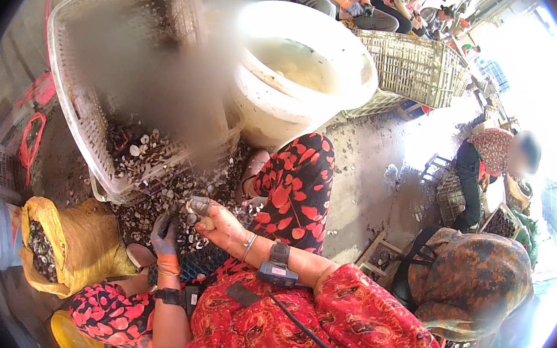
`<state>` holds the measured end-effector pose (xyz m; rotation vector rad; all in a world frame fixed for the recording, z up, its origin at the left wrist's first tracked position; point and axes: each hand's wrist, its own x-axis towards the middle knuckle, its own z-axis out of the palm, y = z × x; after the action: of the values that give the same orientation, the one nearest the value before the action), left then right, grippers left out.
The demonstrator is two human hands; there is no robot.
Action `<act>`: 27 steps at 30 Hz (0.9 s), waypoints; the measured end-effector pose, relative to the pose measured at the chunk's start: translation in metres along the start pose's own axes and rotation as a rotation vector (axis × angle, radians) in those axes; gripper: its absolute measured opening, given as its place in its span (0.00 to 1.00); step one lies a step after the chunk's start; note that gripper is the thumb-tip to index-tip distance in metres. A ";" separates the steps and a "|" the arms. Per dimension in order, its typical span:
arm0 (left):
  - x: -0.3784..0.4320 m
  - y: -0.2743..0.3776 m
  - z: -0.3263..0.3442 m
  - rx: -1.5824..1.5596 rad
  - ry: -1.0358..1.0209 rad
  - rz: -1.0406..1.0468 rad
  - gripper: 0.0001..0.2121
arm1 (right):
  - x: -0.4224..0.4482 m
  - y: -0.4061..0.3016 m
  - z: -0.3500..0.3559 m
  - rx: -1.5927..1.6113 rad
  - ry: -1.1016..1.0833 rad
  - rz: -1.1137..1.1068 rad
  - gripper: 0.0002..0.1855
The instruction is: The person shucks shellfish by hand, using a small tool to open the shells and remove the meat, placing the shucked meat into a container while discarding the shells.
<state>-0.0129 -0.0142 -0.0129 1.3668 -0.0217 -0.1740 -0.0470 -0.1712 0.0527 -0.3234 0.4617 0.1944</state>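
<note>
My left hand [165, 236], in a grey glove with an orange cuff, hangs above loose shells, fingers pointing away from me. Whether it holds anything is too small to tell. To its right, my right hand [224, 226] is bare-palmed with grey covering on the fingertips; its fingers are curled. A small pale curved thing [189, 207] shows at those fingertips, too small to name. Under and beyond both hands spreads a heap of small dark and pale shells [147, 222]. More shells [144, 150] lie inside a large white plastic crate [70, 141], tipped toward me.
A yellow woven sack [88, 244] of shells stands at left, beside a pale blue bucket [2, 234]. A white tub [274, 114] of cloudy water is ahead. Plastic crates [412, 66], a wooden frame [373, 257] and co-workers [489, 152] are at right. A blurry smear hides part of the crate.
</note>
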 end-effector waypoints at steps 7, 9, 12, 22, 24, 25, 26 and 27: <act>0.002 0.006 0.003 0.176 -0.014 0.067 0.10 | 0.016 0.006 -0.019 0.097 -0.058 0.065 0.10; 0.002 0.006 -0.004 0.027 0.059 -0.041 0.09 | 0.015 0.006 -0.014 -0.028 0.014 0.086 0.09; -0.008 0.027 0.018 0.154 -0.020 0.110 0.08 | -0.001 0.001 0.004 -0.217 0.163 -0.065 0.07; 0.002 -0.006 -0.015 0.225 0.040 -0.096 0.15 | 0.009 0.007 0.000 0.027 0.090 0.119 0.07; 0.002 0.007 -0.016 0.056 0.043 -0.186 0.15 | 0.006 -0.005 0.002 -0.047 0.118 0.124 0.07; -0.001 0.023 -0.001 -0.032 0.086 -0.205 0.15 | 0.013 -0.003 -0.014 -0.084 0.147 0.078 0.08; -0.003 0.030 0.006 0.027 0.090 -0.165 0.14 | 0.009 -0.001 -0.015 -0.114 0.222 -0.058 0.10; -0.001 0.032 0.010 0.377 0.018 -0.025 0.11 | 0.014 -0.002 -0.021 -0.237 0.244 -0.098 0.10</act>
<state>-0.0110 -0.0176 0.0208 1.7452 -0.0232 -0.1844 -0.0429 -0.1792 0.0291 -0.6053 0.6641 0.1144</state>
